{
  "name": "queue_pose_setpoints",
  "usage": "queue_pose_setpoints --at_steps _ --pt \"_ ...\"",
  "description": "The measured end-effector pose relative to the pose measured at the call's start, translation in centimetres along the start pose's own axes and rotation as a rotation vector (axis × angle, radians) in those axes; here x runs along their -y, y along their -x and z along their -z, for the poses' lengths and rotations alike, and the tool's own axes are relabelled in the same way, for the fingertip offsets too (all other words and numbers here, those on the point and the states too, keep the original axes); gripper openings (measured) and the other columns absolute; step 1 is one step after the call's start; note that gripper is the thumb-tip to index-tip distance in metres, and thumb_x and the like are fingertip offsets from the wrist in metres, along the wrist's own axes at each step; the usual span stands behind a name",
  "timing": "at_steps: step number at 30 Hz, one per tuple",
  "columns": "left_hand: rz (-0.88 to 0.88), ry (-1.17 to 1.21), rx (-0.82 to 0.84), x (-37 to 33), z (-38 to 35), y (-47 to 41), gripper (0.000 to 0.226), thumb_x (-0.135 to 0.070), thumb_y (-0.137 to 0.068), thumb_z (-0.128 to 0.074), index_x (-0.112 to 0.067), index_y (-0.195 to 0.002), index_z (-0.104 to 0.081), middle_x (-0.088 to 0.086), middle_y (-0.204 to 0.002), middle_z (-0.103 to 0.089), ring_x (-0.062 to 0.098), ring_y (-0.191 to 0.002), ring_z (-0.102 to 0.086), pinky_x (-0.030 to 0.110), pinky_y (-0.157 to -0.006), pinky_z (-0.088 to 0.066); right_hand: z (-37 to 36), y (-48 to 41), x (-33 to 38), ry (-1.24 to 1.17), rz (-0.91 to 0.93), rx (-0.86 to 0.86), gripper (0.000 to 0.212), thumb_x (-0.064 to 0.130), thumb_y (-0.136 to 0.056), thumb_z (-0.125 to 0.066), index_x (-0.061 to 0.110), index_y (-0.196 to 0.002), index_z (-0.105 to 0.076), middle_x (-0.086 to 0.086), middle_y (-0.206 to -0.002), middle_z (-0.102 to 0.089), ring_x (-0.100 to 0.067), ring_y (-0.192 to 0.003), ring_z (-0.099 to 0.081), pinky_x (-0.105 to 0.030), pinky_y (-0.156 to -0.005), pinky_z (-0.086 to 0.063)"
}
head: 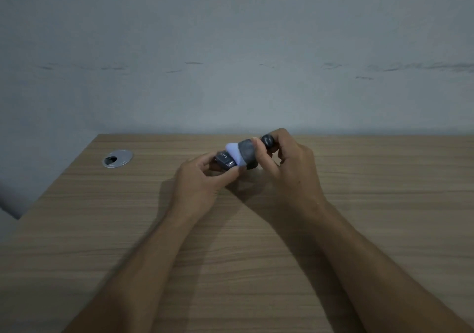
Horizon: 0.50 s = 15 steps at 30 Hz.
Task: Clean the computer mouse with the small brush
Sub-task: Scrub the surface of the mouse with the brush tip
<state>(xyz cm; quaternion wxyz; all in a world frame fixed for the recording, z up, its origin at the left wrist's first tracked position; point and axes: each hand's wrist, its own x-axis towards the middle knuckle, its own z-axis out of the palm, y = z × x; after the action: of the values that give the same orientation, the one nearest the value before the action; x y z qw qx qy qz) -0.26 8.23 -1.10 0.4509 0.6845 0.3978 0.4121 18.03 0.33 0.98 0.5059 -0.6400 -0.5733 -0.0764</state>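
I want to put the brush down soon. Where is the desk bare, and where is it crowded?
The desk lies bare right of the right hand, and on the near left between the left hand and the grommet. It is crowded only mid-desk, where the hands hold brush and mouse.

Above the counter [256, 255], the mouse [223, 161] in the left hand [202, 178] touches the brush [247, 153] at its 3 o'clock, held by the right hand [289, 163]; a grommet [117, 157] sits at 9 o'clock.
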Motion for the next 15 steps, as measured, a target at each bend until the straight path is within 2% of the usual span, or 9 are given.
queue_pose_setpoints --at_steps 2,4,6,9,12,15 --pt "-0.016 0.029 -0.008 -0.1 -0.1 0.0 0.028 -0.027 -0.082 -0.097 -0.032 -0.107 -0.086 -0.011 -0.097 -0.088 0.007 -0.092 -0.084 0.025 -0.083 -0.065 0.4 -0.1 -1.4 0.062 -0.034 -0.011 0.032 0.040 -0.103 -0.065 0.010 -0.095 -0.063 0.003 -0.079 -0.069 -0.008 -0.059 -0.052 -0.019 -0.057 -0.038" --pt "-0.019 0.054 -0.003 -0.2 -0.2 0.0 0.026 -0.028 -0.082 -0.096 -0.035 -0.105 -0.085 -0.013 -0.097 -0.088 0.004 -0.091 -0.083 0.022 -0.084 -0.063 0.9 0.0 -2.0 0.081 -0.073 -0.034 0.029 0.039 -0.103 -0.066 0.011 -0.095 -0.063 0.006 -0.079 -0.067 -0.005 -0.060 -0.053 -0.017 -0.057 -0.036" --pt "-0.007 0.079 -0.003 -0.3 -0.3 0.0 0.026 -0.027 -0.082 -0.096 -0.036 -0.104 -0.086 -0.011 -0.097 -0.088 0.005 -0.091 -0.083 0.025 -0.087 -0.064 1.0 0.1 -1.5 0.029 -0.087 -0.087 0.026 0.034 -0.104 -0.068 0.010 -0.095 -0.063 0.011 -0.079 -0.064 0.004 -0.059 -0.054 -0.009 -0.057 -0.032" --pt "0.010 0.059 0.009 -0.4 -0.3 0.0 0.023 -0.026 -0.082 -0.096 -0.034 -0.101 -0.086 -0.009 -0.092 -0.089 0.009 -0.087 -0.084 0.030 -0.084 -0.065 0.5 0.2 0.1 -0.057 0.000 -0.067 0.025 0.031 -0.106 -0.066 0.008 -0.097 -0.063 0.006 -0.081 -0.067 0.010 -0.057 -0.050 -0.008 -0.058 -0.033" --pt "0.004 0.077 0.013 -0.2 -0.2 0.0 0.027 -0.015 -0.083 -0.094 -0.035 -0.099 -0.084 -0.009 -0.093 -0.088 0.006 -0.084 -0.083 0.038 -0.087 -0.068 0.0 0.4 0.3 -0.041 0.028 0.002 0.028 0.034 -0.105 -0.064 0.008 -0.094 -0.062 0.002 -0.078 -0.065 0.002 -0.056 -0.048 -0.009 -0.058 -0.032" --pt "-0.045 0.081 0.010 0.0 -0.1 0.1 0.027 -0.022 -0.083 -0.096 -0.033 -0.104 -0.085 -0.009 -0.098 -0.088 0.008 -0.092 -0.084 0.037 -0.092 -0.067 0.1 0.3 -1.8 0.015 -0.047 -0.033 0.027 0.032 -0.103 -0.067 0.009 -0.091 -0.060 0.002 -0.074 -0.064 -0.012 -0.058 -0.051 -0.022 -0.056 -0.038"
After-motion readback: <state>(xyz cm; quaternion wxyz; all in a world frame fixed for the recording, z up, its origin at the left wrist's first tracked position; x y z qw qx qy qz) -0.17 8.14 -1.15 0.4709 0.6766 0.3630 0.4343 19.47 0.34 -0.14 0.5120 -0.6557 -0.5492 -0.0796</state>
